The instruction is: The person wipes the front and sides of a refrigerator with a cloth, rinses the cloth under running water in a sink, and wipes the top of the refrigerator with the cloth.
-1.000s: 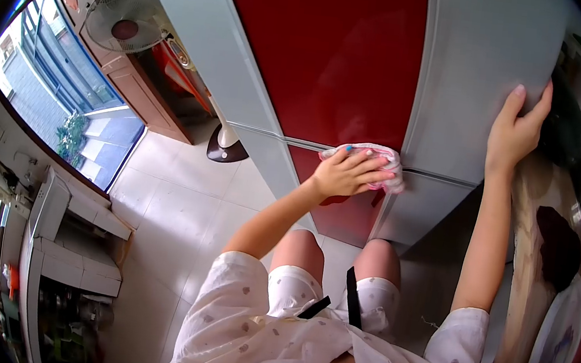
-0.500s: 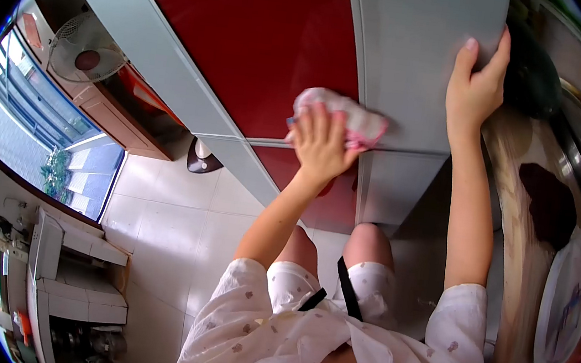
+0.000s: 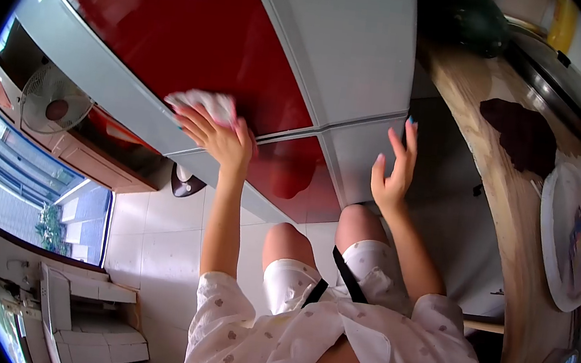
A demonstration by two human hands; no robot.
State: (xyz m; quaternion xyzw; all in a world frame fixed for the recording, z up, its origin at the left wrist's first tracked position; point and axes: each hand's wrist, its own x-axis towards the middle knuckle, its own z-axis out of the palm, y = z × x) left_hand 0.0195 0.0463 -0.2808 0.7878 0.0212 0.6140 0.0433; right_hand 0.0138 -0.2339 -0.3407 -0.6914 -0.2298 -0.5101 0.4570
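Note:
A white and pink cloth [image 3: 207,103] lies against the glossy red upper door [image 3: 199,42] of what looks like a refrigerator, near the door's lower left corner. My left hand [image 3: 222,139] presses and grips this cloth, its fingers spread across it. At the appliance's grey side [image 3: 352,52], by the seam between the upper and lower parts, my right hand [image 3: 395,175] is raised with fingers apart and nothing in it. Below the seam is the smaller red lower door [image 3: 293,174].
To the right, a wooden counter [image 3: 496,169] carries a dark brown cloth-like piece [image 3: 518,132], a lidded pan [image 3: 553,79] and a white oval plate [image 3: 569,238]. A fan [image 3: 56,101] stands at the left. A small dark-based object [image 3: 186,182] sits on the tiled floor [image 3: 169,239].
My left hand has slid the cloth left across the red door. My right hand has come off the upper grey edge and lowered toward the seam. The view has shifted.

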